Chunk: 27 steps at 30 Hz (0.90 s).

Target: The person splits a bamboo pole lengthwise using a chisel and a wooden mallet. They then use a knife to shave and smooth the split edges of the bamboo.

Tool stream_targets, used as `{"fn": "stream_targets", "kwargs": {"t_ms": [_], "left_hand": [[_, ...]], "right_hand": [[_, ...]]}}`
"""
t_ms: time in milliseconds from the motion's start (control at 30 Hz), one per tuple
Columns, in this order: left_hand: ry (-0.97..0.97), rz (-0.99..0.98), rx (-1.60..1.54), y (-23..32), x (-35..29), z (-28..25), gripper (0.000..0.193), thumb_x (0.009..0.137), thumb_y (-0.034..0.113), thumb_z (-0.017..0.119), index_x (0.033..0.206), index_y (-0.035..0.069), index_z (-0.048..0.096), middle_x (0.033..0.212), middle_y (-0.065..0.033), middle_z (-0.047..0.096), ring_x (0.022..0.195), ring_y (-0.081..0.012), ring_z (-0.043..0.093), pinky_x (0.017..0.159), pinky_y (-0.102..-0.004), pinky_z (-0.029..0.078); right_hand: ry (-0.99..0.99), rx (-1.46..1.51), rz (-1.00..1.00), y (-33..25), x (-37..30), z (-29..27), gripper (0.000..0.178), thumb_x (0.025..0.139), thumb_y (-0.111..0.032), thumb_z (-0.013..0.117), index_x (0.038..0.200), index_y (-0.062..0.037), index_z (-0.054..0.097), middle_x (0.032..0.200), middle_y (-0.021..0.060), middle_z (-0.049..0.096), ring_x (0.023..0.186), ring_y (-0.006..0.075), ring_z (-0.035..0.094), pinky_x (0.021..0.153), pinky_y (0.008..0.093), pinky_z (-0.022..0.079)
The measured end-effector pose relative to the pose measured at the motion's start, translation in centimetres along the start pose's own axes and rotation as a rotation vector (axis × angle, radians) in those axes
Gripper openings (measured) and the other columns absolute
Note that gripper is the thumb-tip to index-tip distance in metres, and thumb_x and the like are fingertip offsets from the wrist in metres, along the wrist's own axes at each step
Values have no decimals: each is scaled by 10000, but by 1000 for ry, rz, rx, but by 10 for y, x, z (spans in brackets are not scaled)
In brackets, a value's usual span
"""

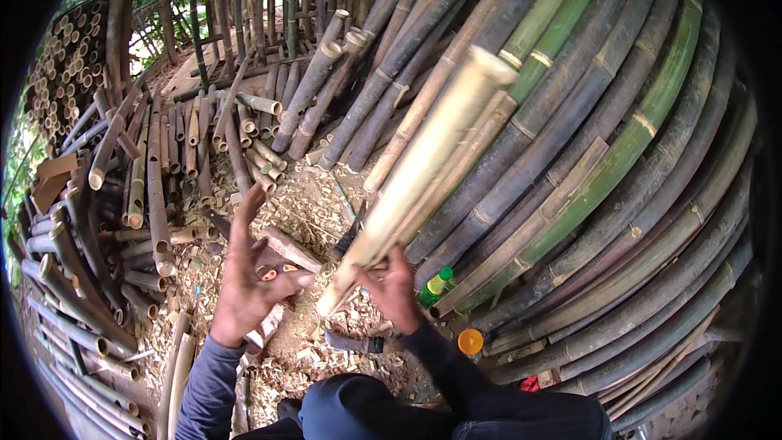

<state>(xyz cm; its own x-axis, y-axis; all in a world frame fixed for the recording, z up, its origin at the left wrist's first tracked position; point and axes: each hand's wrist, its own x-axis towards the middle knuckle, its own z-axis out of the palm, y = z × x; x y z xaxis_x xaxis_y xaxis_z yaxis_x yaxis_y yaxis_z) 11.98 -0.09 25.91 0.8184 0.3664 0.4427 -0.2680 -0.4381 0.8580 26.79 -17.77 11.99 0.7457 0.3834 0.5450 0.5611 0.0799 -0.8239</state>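
My right hand (394, 289) grips a pale, scraped bamboo pole (423, 183) near its lower end. The pole slants up and away to the right, and its upper part is blurred by motion. A narrower pale length shows along its right side; I cannot tell whether it is part of the same piece. To the left of the pole, my left hand (248, 281) is raised with fingers spread, holding nothing. Beyond its thumb, a small tool with an orange part (273, 273) lies among the shavings, beside a wooden block (291, 248).
Long dark and green bamboo poles (562, 143) lean along the right. Cut bamboo lengths (159, 187) stand and lie at the left. Shavings (281, 379) cover the ground. A green bottle (436, 286) and an orange cup (470, 341) stand right of my right hand.
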Motion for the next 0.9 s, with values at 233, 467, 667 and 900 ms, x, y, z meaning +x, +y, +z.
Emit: {"fn": "stream_targets", "kwargs": {"t_ms": [233, 467, 667, 900], "left_hand": [[172, -286, -81, -60, -69, -21, 725, 806, 240, 767, 1399, -73, 489, 1378, -218, 560, 1307, -288, 513, 1132, -395, 363], [145, -495, -128, -114, -122, -20, 628, 773, 161, 768, 1325, -60, 566, 1213, -125, 633, 1172, -225, 583, 1020, -350, 440], [130, -659, -288, -144, -171, -20, 509, 812, 114, 794, 1247, -68, 604, 1178, -124, 650, 1077, -215, 617, 953, -343, 494], [84, -742, -326, -149, -189, -10, 509, 827, 119, 781, 1265, -64, 597, 1196, -155, 648, 1112, -231, 627, 917, -348, 529]], "right_hand": [[235, -134, 318, 28, 2, -99, 463, 847, -212, 786, 1108, 84, 544, 985, 220, 686, 845, 240, 706, 718, 367, 571], [310, -494, 445, 99, -9, -123, 606, 797, -323, 835, 1125, 108, 563, 976, 220, 661, 858, 279, 657, 778, 401, 526], [385, -482, 455, 79, 0, -115, 757, 781, -378, 844, 1216, 125, 481, 1040, 234, 650, 912, 278, 648, 797, 399, 528], [442, -434, 281, 106, 10, -131, 781, 815, -357, 810, 1300, 152, 470, 1198, 312, 609, 1091, 401, 620, 944, 454, 478]]}}
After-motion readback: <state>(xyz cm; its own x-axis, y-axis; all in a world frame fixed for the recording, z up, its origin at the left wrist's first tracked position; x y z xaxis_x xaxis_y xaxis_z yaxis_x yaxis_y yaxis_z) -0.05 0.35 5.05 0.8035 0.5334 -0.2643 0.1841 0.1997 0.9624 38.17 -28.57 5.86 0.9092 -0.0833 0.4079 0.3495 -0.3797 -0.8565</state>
